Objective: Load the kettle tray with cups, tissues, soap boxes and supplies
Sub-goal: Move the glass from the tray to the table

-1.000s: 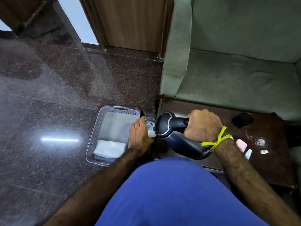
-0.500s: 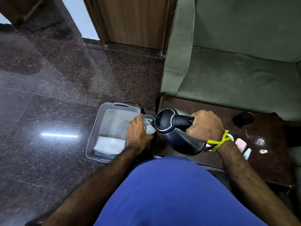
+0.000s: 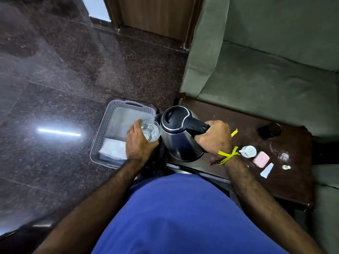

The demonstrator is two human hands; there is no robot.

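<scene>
My right hand [image 3: 214,137] grips the black handle of a steel kettle [image 3: 180,138], which stands nearly upright at the left end of the dark wooden table [image 3: 293,180]. My left hand [image 3: 138,143] holds a clear glass [image 3: 151,132] with water in it, right beside the kettle's spout and over the right edge of the grey perforated tray [image 3: 102,134]. White folded tissues [image 3: 112,150] lie in the tray's near end. On the table lie a white cup [image 3: 249,151], a pink soap box [image 3: 260,158] and a small white tube [image 3: 266,170].
A black round object [image 3: 269,130], a clear glass [image 3: 283,155] and a small white cap [image 3: 286,167] sit at the table's right. A green sofa [image 3: 266,76] stands behind the table. The tray rests low, by the polished dark stone floor [image 3: 55,88]. A wooden door [image 3: 156,15] is beyond.
The kettle has swung from a steep tilt toward the glass back to nearly upright. My left hand still holds the glass at the spout. The camera view shifted slightly.
</scene>
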